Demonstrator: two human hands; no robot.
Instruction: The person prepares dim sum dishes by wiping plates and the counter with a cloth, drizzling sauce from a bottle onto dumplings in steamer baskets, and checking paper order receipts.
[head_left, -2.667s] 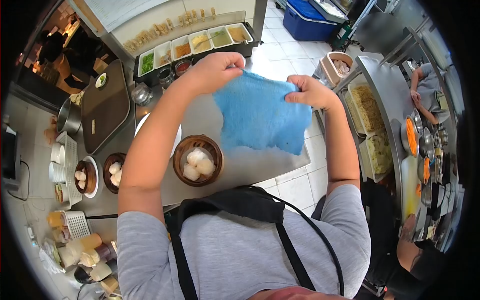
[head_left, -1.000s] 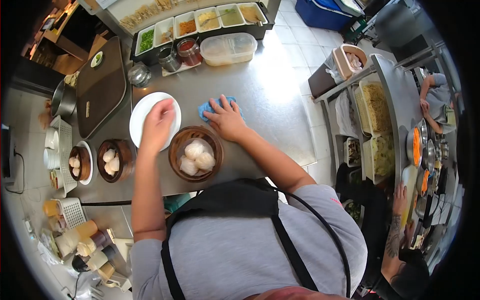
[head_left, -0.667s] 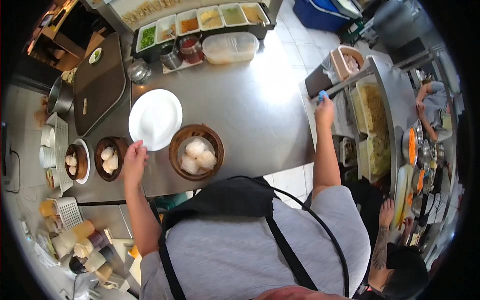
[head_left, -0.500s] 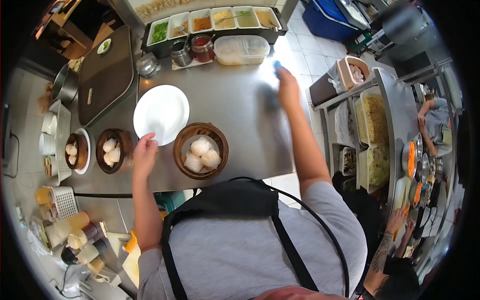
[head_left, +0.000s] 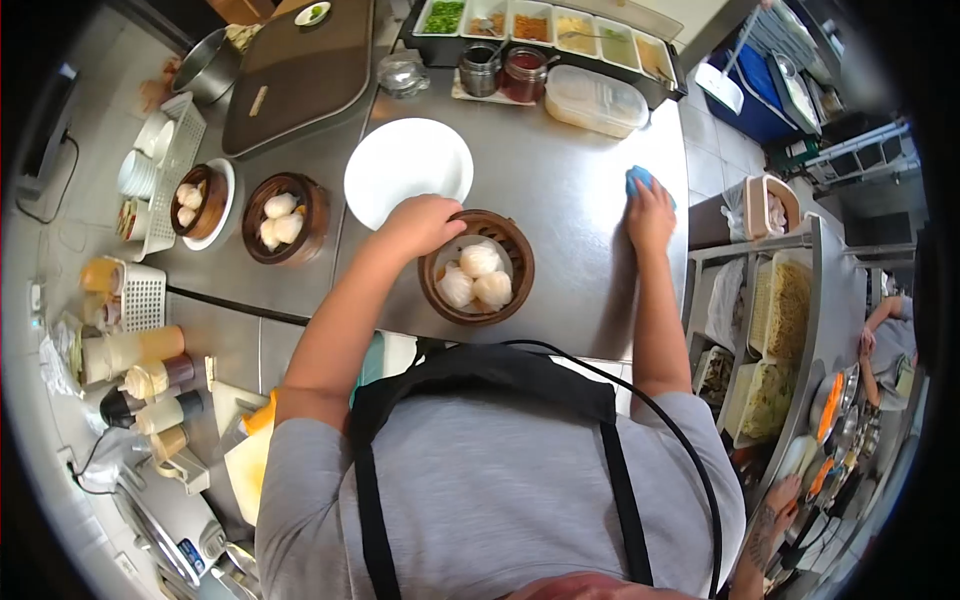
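Note:
My left hand (head_left: 422, 225) is closed on the upper left rim of a round bamboo steamer basket (head_left: 437, 298). Inside the basket sit three pale, pleated dumplings (head_left: 480, 259) on a light liner. A white plate (head_left: 408, 165) lies just beyond that hand on the steel counter. At the counter's right side my right hand (head_left: 652, 218) is closed around a blue cloth (head_left: 637, 180) and presses it to the metal. Two more steamer baskets with dumplings stand to the left, one (head_left: 318, 222) directly on the counter and the smaller one (head_left: 213, 213) on a white plate (head_left: 227, 205).
Topping trays (head_left: 535, 24), two jars (head_left: 524, 75) and a lidded plastic tub (head_left: 596, 101) line the counter's back. A brown tray (head_left: 300, 75) lies at the left. Sauce bottles (head_left: 135, 350) stand lower left. Noodles (head_left: 787, 310) fill a right-hand shelf, and other people's arms (head_left: 765, 535) show beyond.
My left hand has gone from the plate's edge to the steamer's rim. My right hand, with the blue cloth, has come closer to me. The whole view has shifted.

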